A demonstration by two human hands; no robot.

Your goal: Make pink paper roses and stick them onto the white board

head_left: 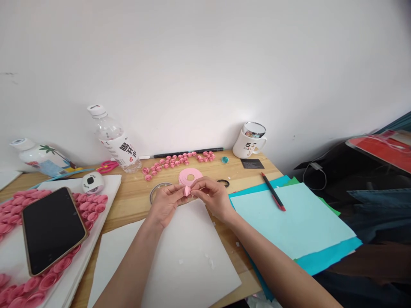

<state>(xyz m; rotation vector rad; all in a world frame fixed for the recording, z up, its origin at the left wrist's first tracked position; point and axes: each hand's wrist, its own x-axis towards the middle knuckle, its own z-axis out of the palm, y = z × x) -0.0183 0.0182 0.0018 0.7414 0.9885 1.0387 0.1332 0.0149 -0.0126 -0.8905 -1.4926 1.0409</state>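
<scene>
We pinch a pink paper curl (187,191) between the nearly closed fingertips of our left hand (165,202) and right hand (214,196), just our side of the pink paper ring (184,176). Squeezing hard could crease it; slackening could let it unwind. Whether it joins the ring, we can't quite tell.

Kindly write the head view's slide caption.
Left hand and right hand pinch a narrow pink paper piece near a pink paper ring.

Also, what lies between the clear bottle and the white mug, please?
In the head view: small pink paper rolls, a long black pen-like stick, a small white stick and a teal round piece.
</scene>
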